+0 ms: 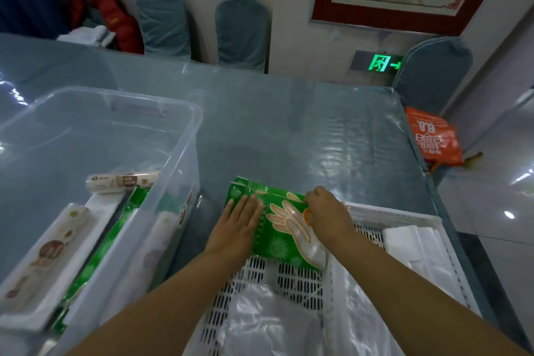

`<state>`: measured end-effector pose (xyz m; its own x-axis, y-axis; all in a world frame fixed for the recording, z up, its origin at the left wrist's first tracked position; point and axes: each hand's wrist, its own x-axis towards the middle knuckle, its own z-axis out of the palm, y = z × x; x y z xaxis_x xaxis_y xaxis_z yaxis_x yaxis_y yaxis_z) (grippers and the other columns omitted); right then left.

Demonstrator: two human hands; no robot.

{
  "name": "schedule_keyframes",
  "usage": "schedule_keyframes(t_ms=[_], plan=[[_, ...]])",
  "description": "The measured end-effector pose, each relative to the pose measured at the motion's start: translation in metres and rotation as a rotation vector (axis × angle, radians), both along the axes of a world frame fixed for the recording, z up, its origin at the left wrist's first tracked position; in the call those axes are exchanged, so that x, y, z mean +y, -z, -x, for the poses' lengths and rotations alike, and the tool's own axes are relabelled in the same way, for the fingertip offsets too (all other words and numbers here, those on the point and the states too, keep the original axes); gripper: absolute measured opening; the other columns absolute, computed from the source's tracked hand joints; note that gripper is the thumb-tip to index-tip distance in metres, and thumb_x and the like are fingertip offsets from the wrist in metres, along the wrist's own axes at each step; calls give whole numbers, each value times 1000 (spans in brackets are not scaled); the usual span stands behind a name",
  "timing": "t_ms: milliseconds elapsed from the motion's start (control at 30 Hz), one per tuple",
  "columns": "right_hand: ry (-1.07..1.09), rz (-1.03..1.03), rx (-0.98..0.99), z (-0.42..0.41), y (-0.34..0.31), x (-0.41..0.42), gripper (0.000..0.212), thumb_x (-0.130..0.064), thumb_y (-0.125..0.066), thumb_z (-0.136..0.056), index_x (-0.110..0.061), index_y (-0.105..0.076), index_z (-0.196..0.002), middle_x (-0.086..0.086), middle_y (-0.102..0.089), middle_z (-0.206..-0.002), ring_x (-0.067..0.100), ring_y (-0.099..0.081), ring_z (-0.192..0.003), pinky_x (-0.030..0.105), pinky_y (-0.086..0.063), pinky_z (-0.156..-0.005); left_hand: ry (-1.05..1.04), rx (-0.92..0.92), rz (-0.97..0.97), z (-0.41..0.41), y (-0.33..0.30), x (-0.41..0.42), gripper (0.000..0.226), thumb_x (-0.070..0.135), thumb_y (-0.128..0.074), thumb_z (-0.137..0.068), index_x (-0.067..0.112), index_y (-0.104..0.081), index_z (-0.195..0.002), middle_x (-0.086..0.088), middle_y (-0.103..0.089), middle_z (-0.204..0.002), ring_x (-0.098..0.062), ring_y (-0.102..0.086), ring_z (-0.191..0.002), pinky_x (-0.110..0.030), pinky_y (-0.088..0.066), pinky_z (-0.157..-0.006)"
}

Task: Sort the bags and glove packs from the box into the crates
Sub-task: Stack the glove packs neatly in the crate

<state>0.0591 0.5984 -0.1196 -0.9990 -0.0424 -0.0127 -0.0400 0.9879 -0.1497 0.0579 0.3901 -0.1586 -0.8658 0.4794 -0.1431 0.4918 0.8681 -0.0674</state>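
Green glove packs [277, 225], stacked at white crate [291, 277], far end
Left hand [238, 228] flat on stack, grip wide; right hand [326, 215] at 3 o'clock, grip pinching top pack

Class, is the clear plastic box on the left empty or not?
Not empty. The clear box holds green glove packs and white packs at its near end.

A table [303, 130] covered with a blue cloth under clear plastic sheeting is being occupied by a clear plastic box [176, 182] on the left and two white perforated crates [289, 277] [404, 215] set side by side, touching, at the near right.
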Motion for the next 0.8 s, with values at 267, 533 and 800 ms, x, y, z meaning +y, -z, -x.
schedule_keyframes(t_ms=[267, 533, 800], plan=[[-193, -170, 80, -33, 29, -11, 72, -51, -72, -66, -15, -51, -124, 11, -54, -126, 32, -47, -119, 47, -33, -104, -28, -122, -45, -3, 15, 4, 84, 14, -45, -89, 19, 18, -144, -11, 23, -154, -31, 13, -143, -42, 9, -114], [-193, -273, -66, -42, 46, -6, 105, -72, -56, -69, -16, -11, -147, 14, -13, -155, 30, -10, -141, 51, -3, -113, -44, -165, -120, -1, 23, 5, 85, 11, -48, -90, 21, 17, -145, -9, 23, -154, -30, 14, -142, -40, 6, -115], [-194, -300, -159, -49, 48, -5, 107, -65, -59, -74, -18, 4, -147, 13, -7, -154, 32, -4, -141, 49, -8, -113, -50, -163, -142, -4, 15, 6, 88, 3, -49, -88, 23, 14, -146, -7, 20, -155, -28, 13, -143, -39, 2, -116]])
